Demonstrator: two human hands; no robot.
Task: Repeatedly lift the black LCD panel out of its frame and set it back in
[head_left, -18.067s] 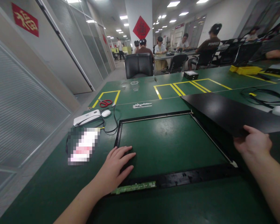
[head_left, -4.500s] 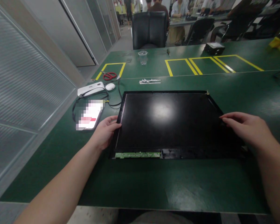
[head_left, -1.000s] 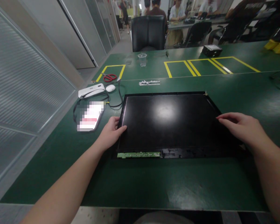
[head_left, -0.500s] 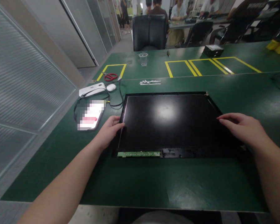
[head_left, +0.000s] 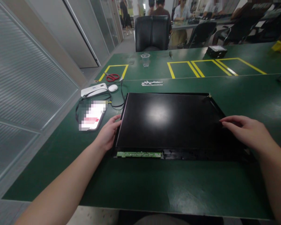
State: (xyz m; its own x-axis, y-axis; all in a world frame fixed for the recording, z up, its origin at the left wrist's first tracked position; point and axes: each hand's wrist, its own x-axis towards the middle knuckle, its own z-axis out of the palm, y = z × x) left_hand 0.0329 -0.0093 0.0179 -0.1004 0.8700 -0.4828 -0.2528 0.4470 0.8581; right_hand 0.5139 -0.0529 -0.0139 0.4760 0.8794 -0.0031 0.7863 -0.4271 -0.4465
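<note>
The right hand partly hides the frame; the phone is pixelated.

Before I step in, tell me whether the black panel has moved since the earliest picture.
Yes, leftward: the black panel, earlier held right of the white scraps, now lies on their near side.

The left forearm is extended from the near left toward the far right, its skin bared; the right forearm is angled from the near right toward the far left. The left hand is turned inward, fingers bent. The right hand is arched, thumb and forefinger held close together at their tips.
</note>
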